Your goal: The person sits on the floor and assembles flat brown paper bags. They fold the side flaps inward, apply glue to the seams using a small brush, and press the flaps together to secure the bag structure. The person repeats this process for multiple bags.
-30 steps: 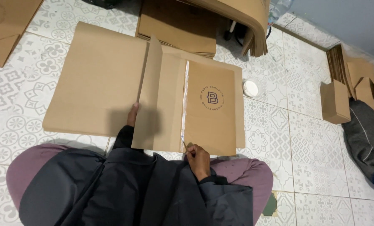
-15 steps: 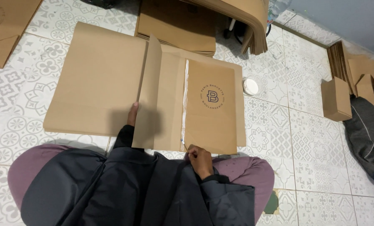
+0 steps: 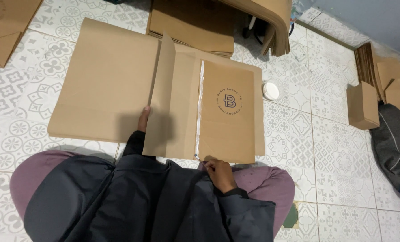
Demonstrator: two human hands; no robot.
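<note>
The flat brown cardboard sheet (image 3: 106, 85) lies on the tiled floor (image 3: 298, 148) before the seated person, its long axis running left to right, and one flap (image 3: 162, 94) stands upright. The left hand (image 3: 142, 120) holds this flap at its near edge. The right hand (image 3: 220, 172) is closed, pinching the end of the white strip (image 3: 199, 107) that runs away from the person. Compared with half a second ago, nothing has visibly moved.
</note>
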